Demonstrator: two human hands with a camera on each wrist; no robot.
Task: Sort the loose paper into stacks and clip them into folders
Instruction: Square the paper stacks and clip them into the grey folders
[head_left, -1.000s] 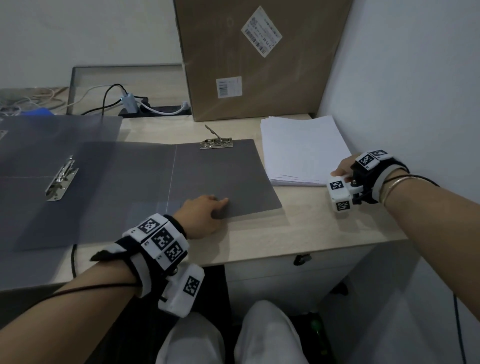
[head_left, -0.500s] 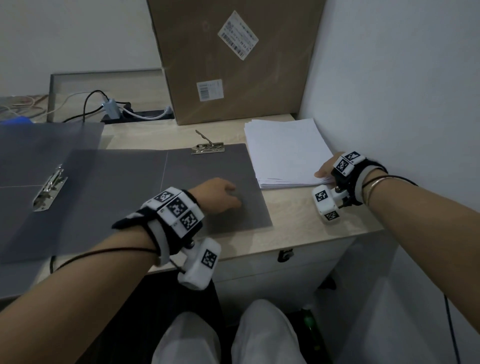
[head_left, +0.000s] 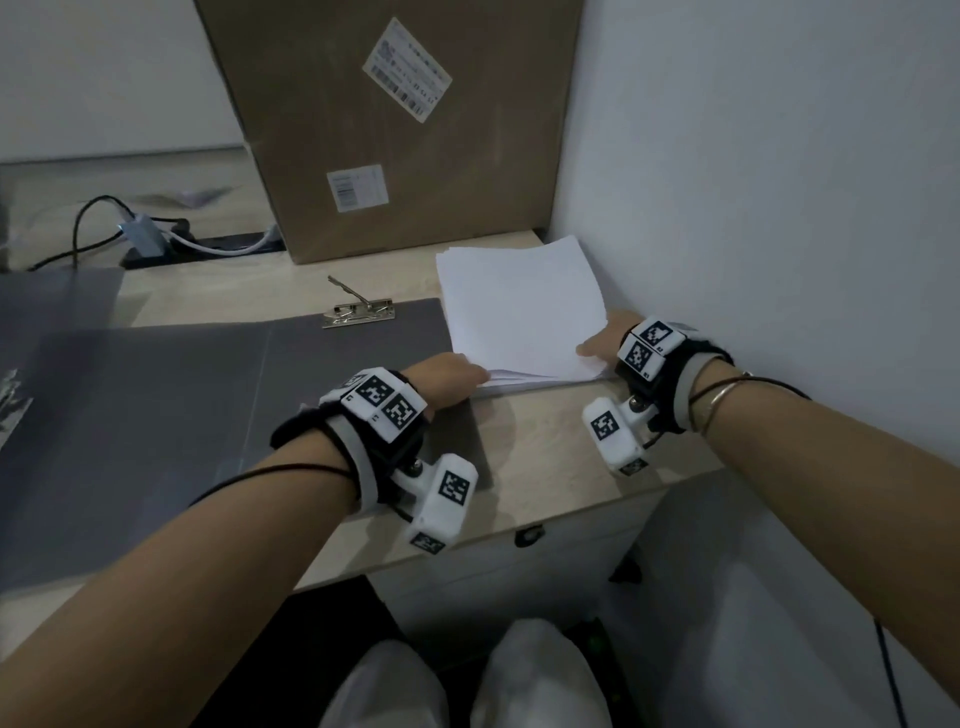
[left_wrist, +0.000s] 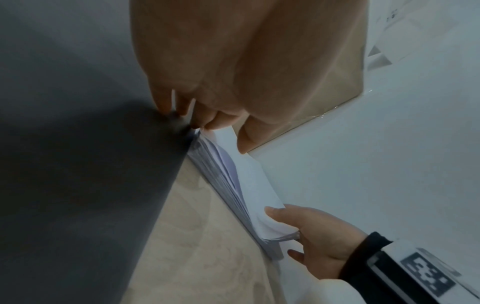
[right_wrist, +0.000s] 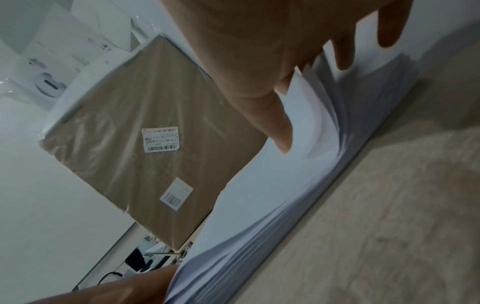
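A thick stack of white paper (head_left: 519, 306) lies on the desk by the right wall. Beside it lies an open grey folder (head_left: 363, 395) with its metal clip (head_left: 358, 312) raised at the far edge. My left hand (head_left: 467, 376) is at the stack's near left corner, fingertips (left_wrist: 182, 111) curled against the sheet edges and thumb (left_wrist: 246, 142) on top. My right hand (head_left: 595, 351) pinches the upper sheets at the near right corner, thumb (right_wrist: 280, 127) on top and fingers underneath. The upper sheets (right_wrist: 319, 127) are bent up off the rest.
A large cardboard box (head_left: 395, 130) leans against the wall behind the paper. A power strip with cables (head_left: 208, 241) lies at the back left. A second open grey folder (head_left: 52, 338) lies further left. The desk's front edge (head_left: 545, 514) is close below my wrists.
My left hand left the folder and moved right to the stack's near left corner. My right hand went from beside the stack to pinching its near right corner. The view shifted right.
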